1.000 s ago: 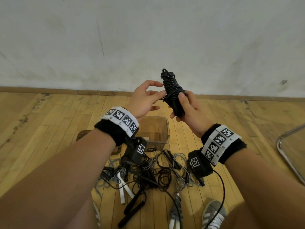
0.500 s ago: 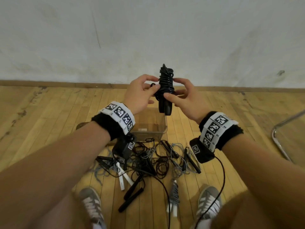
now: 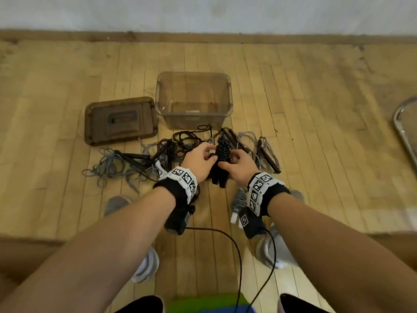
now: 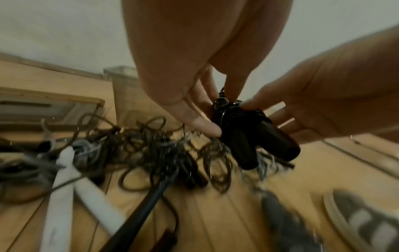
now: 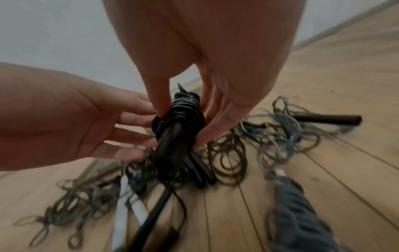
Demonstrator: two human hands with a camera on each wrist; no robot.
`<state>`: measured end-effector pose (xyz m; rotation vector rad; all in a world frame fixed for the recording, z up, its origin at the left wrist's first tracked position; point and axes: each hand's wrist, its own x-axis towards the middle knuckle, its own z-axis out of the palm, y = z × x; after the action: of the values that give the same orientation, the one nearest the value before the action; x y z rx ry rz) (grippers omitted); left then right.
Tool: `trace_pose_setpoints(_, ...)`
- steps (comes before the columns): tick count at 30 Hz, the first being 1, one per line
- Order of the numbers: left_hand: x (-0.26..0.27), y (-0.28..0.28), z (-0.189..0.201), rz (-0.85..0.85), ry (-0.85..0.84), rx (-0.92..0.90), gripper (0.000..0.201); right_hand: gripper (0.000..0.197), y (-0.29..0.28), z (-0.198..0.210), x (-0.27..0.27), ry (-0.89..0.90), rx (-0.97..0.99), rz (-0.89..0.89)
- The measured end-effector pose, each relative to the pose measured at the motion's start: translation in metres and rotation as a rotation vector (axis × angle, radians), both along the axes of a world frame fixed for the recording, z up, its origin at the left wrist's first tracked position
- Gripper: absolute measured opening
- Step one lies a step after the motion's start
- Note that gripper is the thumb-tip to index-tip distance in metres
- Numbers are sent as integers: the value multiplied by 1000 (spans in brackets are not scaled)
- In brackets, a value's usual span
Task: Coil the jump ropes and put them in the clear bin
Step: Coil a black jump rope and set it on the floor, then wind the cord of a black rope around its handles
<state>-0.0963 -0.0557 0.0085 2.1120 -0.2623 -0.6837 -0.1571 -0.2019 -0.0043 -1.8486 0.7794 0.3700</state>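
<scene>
Since a second ago the wound black bundle has come down from chest height in front of the wall to just above the rope pile on the floor, and the view has tipped down with it. The fingers (image 5: 159,102) of the right hand (image 3: 237,166) are curled round the coiled black jump rope (image 3: 222,154), pinching its wrapped cord near the top; the left hand (image 3: 198,161) pinches the same bundle from the other side, thumb and fingertips on the cord. Its two black handles (image 4: 254,145) stick out below the grip.

This rope looks fully wound and ready to drop. The clear bin (image 3: 194,77), just beyond the hands, appears to hold no rope yet. The loose ropes (image 3: 144,159), grey and black, lie tangled on the floor (image 3: 56,86) between the bin and the shoes, so most of the work is left.

The bin's mouth is open, with its lid (image 3: 119,119) lying flat just to the left. The way forward over the near rim looks clear; a metal frame (image 3: 404,123) stands well apart on the right
</scene>
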Motion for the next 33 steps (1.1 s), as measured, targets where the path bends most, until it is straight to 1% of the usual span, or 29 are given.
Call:
trace_pose_setpoints(3,-27,4,-41,-107,-15,155,40,68,11,-23,-24,147,-79,30)
trace_pose_setpoints(6,-45,7,-71,-201,45,246,46,61,19,-47,-39,242,-143,55)
trace_pose_setpoints(8,-50,9,-82,-227,77,286,46,61,22,-58,-45,287,-132,82)
trace_pose_setpoints(10,-55,11,-93,-255,101,313,45,57,23,-66,-50,335,-141,150)
trace_pose_setpoints(12,-63,13,-100,-300,115,353,43,45,24,-71,-53,383,-174,244)
trace_pose_setpoints(14,-68,13,-103,-322,136,359,43,28,25,-73,-53,412,-199,327)
trace_pose_setpoints(15,-69,14,-103,-333,147,354,43,23,24,-73,-51,433,-221,355)
trace_pose_setpoints(16,-69,15,-102,-350,153,347,43,24,25,-72,-48,454,-256,378)
trace_pose_setpoints(18,-64,20,-95,-340,128,343,41,31,26,-61,-42,477,-379,422)
trace_pose_setpoints(20,-54,28,-87,-232,52,363,34,32,29,-48,-35,452,-569,454)
trace_pose_setpoints(21,-49,33,-85,-154,15,385,28,29,32,-43,-31,397,-620,445)
trace_pose_setpoints(22,-44,38,-82,-74,-16,401,23,24,37,-41,-27,316,-613,420)
trace_pose_setpoints(24,-37,50,-80,45,-60,415,16,17,51,-44,-20,195,-464,386)
trace_pose_setpoints(26,-33,60,-82,45,-74,453,24,17,69,-54,-17,195,-267,401)
trace_pose_setpoints(28,-34,68,-88,-5,-60,490,37,30,86,-67,-19,257,-104,409)
trace_pose_setpoints(29,-35,71,-92,-10,-39,473,42,38,93,-73,-21,278,-68,414)
trace_pose_setpoints(31,-37,76,-100,-16,-3,430,42,50,103,-87,-24,285,-58,413)
trace_pose_setpoints(33,-40,79,-107,-47,36,436,37,51,110,-98,-26,276,-60,397)
